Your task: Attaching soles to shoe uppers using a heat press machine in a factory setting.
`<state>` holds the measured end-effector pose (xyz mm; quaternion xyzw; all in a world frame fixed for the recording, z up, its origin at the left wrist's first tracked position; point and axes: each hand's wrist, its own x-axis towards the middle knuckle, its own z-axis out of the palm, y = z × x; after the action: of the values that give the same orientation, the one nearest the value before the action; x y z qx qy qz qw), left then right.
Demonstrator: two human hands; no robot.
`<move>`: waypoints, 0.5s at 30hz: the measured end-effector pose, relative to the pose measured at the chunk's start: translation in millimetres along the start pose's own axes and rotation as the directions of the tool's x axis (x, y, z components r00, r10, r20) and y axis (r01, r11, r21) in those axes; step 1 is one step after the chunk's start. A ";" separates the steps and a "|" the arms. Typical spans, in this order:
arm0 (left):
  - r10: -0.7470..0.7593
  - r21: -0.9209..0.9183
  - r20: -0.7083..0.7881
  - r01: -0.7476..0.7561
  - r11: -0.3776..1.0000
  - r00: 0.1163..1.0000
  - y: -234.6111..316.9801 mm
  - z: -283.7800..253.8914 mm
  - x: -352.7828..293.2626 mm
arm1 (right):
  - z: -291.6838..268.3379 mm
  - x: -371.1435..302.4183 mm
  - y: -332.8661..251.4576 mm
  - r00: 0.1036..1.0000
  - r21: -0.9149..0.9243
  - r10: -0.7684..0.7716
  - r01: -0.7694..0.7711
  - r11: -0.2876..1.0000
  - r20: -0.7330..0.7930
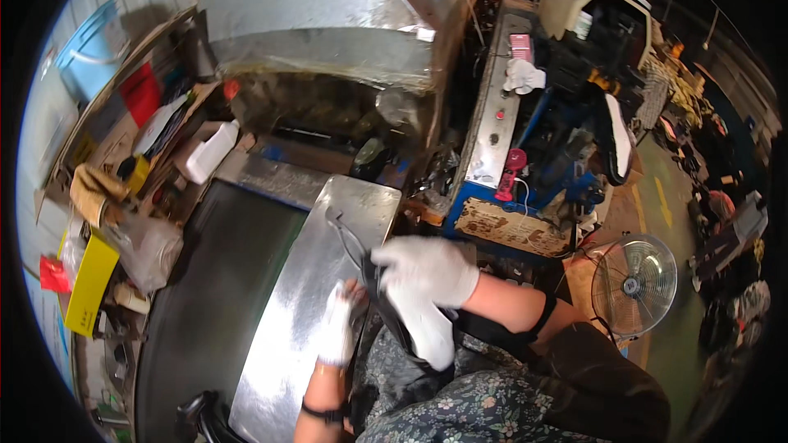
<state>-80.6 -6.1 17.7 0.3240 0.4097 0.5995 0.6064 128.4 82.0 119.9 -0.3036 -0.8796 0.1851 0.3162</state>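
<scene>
A black shoe upper with a white sole-shaped underside [423, 330] lies tilted against my front, its lower end near the patterned apron. My right hand [427, 269], in a white glove, is closed over its upper end. A thin dark strap or lace loop sticks out beyond that hand, above the metal table [283, 299]. My left hand [338, 321] wears a white glove with bare fingertips. Its fingers are bent against the shoe's left black edge and seem to grip it; the shoe partly hides them.
To the left runs a dark conveyor belt [209, 279] under a metal hood [320, 16]. A black shoe [205, 414] sits at its near end. Cluttered shelving stands far left. On the right are a machine bench [492, 131] and a standing fan [634, 285].
</scene>
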 end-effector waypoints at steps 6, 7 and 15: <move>-0.313 -0.113 0.060 0.318 0.941 0.948 -52.3 67.4 86.2 | 5.7 -57.7 32.0 0.994 -0.318 0.052 -0.018 0.948 0.100; -0.362 -0.110 0.037 0.364 0.925 0.931 -53.8 73.1 84.5 | 1.9 -61.2 44.7 0.983 -0.270 0.081 -0.034 0.962 0.164; 0.179 0.724 0.127 -0.215 0.656 0.976 -45.5 49.9 56.5 | 41.1 -143.5 44.1 0.673 0.448 0.683 -0.723 0.526 0.284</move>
<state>-18.5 51.7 -6.0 0.5951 0.5643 0.4398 0.3660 207.6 16.0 3.4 -0.5260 -0.6061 0.5407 0.2521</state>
